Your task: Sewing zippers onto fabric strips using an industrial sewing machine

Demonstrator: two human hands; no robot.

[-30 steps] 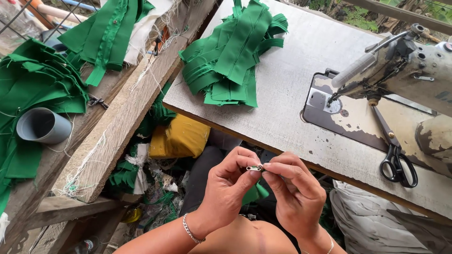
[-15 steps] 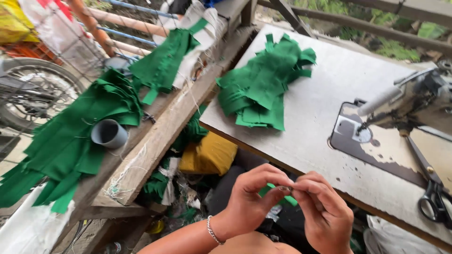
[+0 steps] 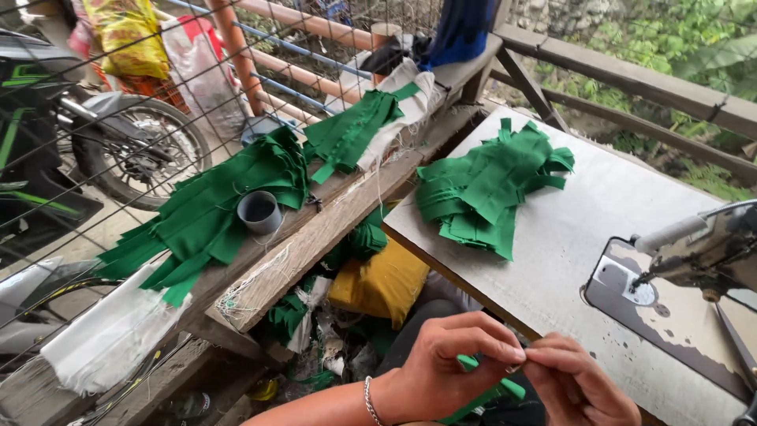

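Two hands met at the bottom edge, low in front of the table [image 3: 552,237]. The left hand [image 3: 441,371] had its thumb and forefinger pinched shut, and the right hand [image 3: 579,386] pinched toward them, fingertips touching. Whatever small thing sat between the fingertips was too small to make out. A green strip [image 3: 481,394] of cloth showed just under the left hand; whether a hand gripped it could not be told. One thin metal bracelet [image 3: 369,401] ringed the left wrist.

One grey, flat, matte table carried one loose heap of green pieces [image 3: 489,189], cut angular and overlapping. One sewing machine [image 3: 694,244], worn and paint-chipped, stood at the table's right.

To the left ran one rough wooden bench [image 3: 315,237], frayed threads hanging from its edge. On it lay two more green piles: a broad fan [image 3: 205,213] of long strips and a smaller stack [image 3: 347,134]. One grey round cup [image 3: 259,211], open-topped, stood on the fan. One folded white cloth [image 3: 110,331] lay at the bench's near end. One yellow bundle [image 3: 378,280] sat under the table among scraps.
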